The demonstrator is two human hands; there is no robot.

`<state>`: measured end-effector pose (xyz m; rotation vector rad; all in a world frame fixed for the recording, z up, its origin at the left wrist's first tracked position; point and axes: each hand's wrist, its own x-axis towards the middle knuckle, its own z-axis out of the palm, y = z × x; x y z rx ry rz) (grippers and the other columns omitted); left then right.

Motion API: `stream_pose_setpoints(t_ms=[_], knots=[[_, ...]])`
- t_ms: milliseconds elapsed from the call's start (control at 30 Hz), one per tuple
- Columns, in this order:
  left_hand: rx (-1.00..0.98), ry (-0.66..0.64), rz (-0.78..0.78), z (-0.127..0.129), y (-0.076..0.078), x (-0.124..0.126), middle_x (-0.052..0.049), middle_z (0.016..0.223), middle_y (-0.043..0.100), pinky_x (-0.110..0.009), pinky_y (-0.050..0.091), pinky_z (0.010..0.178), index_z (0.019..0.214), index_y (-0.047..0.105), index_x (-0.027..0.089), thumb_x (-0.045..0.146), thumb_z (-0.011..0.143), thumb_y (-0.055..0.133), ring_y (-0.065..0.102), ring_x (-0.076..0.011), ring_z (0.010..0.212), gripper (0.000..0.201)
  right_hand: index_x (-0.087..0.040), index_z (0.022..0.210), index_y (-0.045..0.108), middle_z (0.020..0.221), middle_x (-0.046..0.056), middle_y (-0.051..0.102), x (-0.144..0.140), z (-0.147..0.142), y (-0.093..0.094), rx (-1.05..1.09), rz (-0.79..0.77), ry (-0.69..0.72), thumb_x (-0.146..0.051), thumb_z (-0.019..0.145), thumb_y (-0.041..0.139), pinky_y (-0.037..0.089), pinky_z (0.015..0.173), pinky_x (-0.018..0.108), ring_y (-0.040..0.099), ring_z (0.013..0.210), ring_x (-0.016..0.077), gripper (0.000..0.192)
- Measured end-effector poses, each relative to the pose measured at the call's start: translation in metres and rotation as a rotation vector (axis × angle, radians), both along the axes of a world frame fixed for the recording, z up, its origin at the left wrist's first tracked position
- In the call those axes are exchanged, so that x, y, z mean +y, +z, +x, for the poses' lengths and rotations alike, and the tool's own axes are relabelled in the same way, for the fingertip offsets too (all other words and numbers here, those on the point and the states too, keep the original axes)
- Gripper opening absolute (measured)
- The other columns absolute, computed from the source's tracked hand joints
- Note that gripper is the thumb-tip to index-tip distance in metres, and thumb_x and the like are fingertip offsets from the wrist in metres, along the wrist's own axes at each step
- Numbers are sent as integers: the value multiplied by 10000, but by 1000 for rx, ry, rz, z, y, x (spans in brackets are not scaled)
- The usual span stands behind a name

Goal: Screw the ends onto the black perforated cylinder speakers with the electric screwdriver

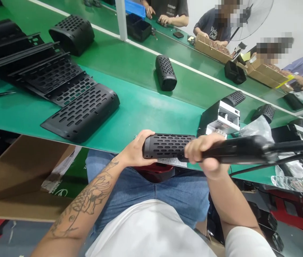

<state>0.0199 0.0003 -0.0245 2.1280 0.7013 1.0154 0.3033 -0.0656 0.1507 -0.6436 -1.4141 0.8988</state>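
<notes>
My left hand point(138, 150) is closed around the left end of a black slotted casing point(167, 145), which lies at the front edge of the green table. Wrapped round a black electric screwdriver point(234, 149), my right hand point(205, 151) holds it lying nearly level, its cable end to the right. The tool's front end is at the casing's right part; whether they touch, I cannot tell. Just behind my right hand stands a black-and-white open-fronted box point(219, 119). Further left lie several slotted black panels point(84, 110) in an overlapping row.
Slotted black casings point(165, 73) stand on the green conveyor belt point(130, 67) behind the table. A clear plastic bag point(258, 130) and the screwdriver's cable point(263, 166) are at the right. An open cardboard box point(9, 178) sits below left. Co-workers point(215, 25) work across the line.
</notes>
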Motion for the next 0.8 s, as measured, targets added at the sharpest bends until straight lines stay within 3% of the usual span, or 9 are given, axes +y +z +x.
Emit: stream_pose_setpoints(t_ms=[67, 200, 267, 400, 500, 633, 733, 800], knots=[[19, 27, 12, 4, -3, -4, -211, 1725, 653, -687, 655, 1381, 1787, 454, 302, 374, 802, 1118, 722, -489, 1635, 1190, -285, 981, 784, 604, -101, 676, 6, 29, 10, 29, 43, -236, -698, 931, 1091, 612, 493, 310, 585, 400, 136, 517], [14, 57, 23, 16, -7, -10, -217, 1730, 650, -703, 656, 1381, 1794, 446, 295, 385, 817, 1113, 715, -494, 1646, 1186, -273, 919, 774, 642, -70, 699, 25, 104, 12, -38, 137, -894, -653, 893, 1127, 620, 540, 354, 669, 506, 180, 519], [0, 62, 16, 21, -8, -11, -215, 1728, 657, -701, 663, 1376, 1794, 459, 291, 396, 810, 1118, 721, -492, 1641, 1189, -285, 883, 763, 656, -50, 726, 32, 134, 3, -68, 129, -975, -622, 905, 1134, 631, 580, 372, 691, 553, 191, 502], [1, 72, 7, 26, -11, -10, -213, 1734, 655, -704, 658, 1385, 1797, 464, 294, 419, 804, 1123, 720, -492, 1642, 1198, -310, 921, 784, 674, -49, 734, 33, 156, -17, -74, 147, -809, -580, 987, 1087, 640, 616, 400, 679, 591, 192, 411], [-9, 73, -3, 27, -14, -9, -218, 1743, 645, -705, 657, 1386, 1802, 461, 289, 446, 821, 1119, 716, -492, 1646, 1192, -297, 922, 793, 690, -46, 718, 22, 145, -12, -92, 157, -793, -595, 1020, 1054, 627, 625, 409, 671, 606, 190, 409], [-16, 54, -18, 29, -13, -10, -228, 1753, 637, -728, 623, 1417, 1813, 457, 281, 476, 827, 1125, 689, -501, 1677, 1206, -285, 854, 783, 680, -46, 696, -4, 104, 20, -7, 50, -783, -584, 890, 1164, 644, 644, 406, 660, 575, 182, 485], [-27, 35, -15, 30, -11, -10, -235, 1767, 628, -729, 616, 1422, 1818, 444, 278, 472, 838, 1121, 677, -501, 1691, 1207, -317, 937, 831, 668, -66, 689, -23, 58, 38, 55, 16, -530, -677, 854, 1162, 649, 568, 394, 630, 501, 177, 497], [-24, 29, -25, 31, -9, -10, -232, 1773, 625, -720, 623, 1416, 1820, 438, 283, 453, 840, 1120, 684, -495, 1683, 1206, -333, 958, 826, 636, -74, 675, -28, 26, 39, 60, 7, -306, -751, 910, 1095, 625, 504, 384, 587, 432, 171, 499]])
